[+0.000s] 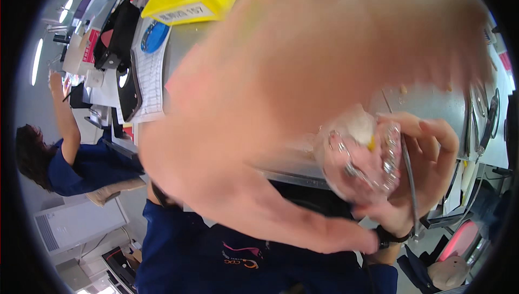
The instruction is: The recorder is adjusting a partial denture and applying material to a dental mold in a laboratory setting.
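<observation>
Very close and blurred, my left hand (254, 115) covers much of the middle and upper part of the head view. Its thumb stretches toward my right wrist, while the other fingers smear at the upper right; whether they hold anything does not show. My right hand (430, 159), with a black band at the wrist, is closed around a pink dental model (359, 159) fitted with shiny metal wires. White and yellow bits show on the model's upper part. A slim metal tool (410, 180) lies along the same hand's palm and fingers.
A yellow bin (186, 10) stands at the far side of the metal worktable. On the left are a blue round dish (155, 36), a printed sheet (148, 86), a phone (128, 94) and a black case (116, 34). Metal hand tools (478, 113) lie at right. Another person (81, 164) sits at left.
</observation>
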### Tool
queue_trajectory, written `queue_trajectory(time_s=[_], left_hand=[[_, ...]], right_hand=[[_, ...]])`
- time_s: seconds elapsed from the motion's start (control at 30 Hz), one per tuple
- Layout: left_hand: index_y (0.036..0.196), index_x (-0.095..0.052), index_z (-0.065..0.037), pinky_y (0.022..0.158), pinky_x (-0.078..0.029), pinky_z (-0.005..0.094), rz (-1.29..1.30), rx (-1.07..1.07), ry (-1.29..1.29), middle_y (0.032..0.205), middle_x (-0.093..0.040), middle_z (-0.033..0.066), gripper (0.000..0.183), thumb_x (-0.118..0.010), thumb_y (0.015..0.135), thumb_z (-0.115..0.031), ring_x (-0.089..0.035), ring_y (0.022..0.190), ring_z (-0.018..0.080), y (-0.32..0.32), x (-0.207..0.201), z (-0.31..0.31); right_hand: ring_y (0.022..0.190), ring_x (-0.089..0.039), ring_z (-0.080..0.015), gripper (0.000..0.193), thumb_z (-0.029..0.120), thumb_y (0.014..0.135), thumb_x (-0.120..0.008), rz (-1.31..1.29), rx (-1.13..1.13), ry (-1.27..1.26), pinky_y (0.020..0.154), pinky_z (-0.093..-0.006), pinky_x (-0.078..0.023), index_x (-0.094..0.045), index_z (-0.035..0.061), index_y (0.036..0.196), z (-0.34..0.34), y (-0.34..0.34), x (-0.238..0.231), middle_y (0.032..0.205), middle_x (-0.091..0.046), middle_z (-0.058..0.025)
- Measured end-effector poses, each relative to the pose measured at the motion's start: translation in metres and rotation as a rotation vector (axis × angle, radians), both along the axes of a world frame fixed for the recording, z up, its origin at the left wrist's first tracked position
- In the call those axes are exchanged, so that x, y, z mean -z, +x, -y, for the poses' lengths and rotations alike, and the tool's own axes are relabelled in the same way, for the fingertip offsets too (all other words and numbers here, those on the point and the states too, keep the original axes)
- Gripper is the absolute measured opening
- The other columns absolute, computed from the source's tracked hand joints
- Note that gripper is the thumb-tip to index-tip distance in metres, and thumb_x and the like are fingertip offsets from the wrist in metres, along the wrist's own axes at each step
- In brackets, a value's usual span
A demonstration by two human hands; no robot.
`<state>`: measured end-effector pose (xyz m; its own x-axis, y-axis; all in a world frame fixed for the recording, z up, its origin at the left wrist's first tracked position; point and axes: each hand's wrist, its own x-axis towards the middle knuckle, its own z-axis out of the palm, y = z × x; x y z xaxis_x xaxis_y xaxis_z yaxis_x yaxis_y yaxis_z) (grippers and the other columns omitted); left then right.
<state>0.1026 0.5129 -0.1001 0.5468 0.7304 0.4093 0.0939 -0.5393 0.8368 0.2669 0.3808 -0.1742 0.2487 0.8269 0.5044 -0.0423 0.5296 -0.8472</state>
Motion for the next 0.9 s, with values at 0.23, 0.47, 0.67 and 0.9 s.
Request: queue_trajectory(time_s=[0.23,0.47,0.67,0.9], left_hand=[[0.124,-0.056,0.004,0.083,-0.056,0.0373,-0.134,-0.094,-0.01,0.114,-0.066,0.0212,0.055,-0.079,0.078,-0.014,-0.067,0.096,0.0295,-0.008,0.008,-0.029],[0.112,-0.066,0.002,0.083,-0.055,0.0395,-0.257,0.094,0.553,0.112,-0.066,0.0201,0.048,-0.084,0.072,-0.016,-0.065,0.094,0.0305,-0.036,-0.006,0.006],[0.104,-0.074,0.0,0.088,-0.054,0.0481,-0.073,0.075,0.455,0.111,-0.066,0.0208,0.057,-0.092,0.053,-0.018,-0.064,0.099,0.036,-0.021,0.047,0.024],[0.105,-0.069,0.0,0.081,-0.053,0.0419,-0.145,0.006,0.406,0.111,-0.064,0.0141,0.059,-0.089,0.05,-0.007,-0.062,0.101,0.0357,-0.011,0.052,0.029]], right_hand=[[0.12,-0.06,-0.0324,0.083,0.013,0.066,-0.092,0.405,0.188,-0.245,0.106,-0.043,-0.047,-0.044,-0.0019,0.133,-0.007,-0.01,0.003,0.129,-0.059,-0.0249],[0.093,-0.072,-0.0274,0.031,0.009,0.094,-0.068,0.002,0.459,-0.223,0.087,-0.0367,-0.06,-0.051,-0.0026,0.116,0.004,0.003,-0.005,0.125,-0.061,-0.0258],[0.097,-0.07,-0.0282,0.019,0.014,0.103,-0.055,-0.096,0.313,-0.251,0.087,-0.0351,-0.06,-0.051,-0.0021,0.112,0.003,-0.003,0.004,0.108,-0.063,-0.0195],[0.107,-0.068,-0.0374,0.021,0.019,0.104,-0.055,-0.098,0.412,-0.292,0.091,-0.0409,-0.06,-0.051,-0.0013,0.107,-0.005,-0.017,0.001,0.105,-0.065,-0.0197]])
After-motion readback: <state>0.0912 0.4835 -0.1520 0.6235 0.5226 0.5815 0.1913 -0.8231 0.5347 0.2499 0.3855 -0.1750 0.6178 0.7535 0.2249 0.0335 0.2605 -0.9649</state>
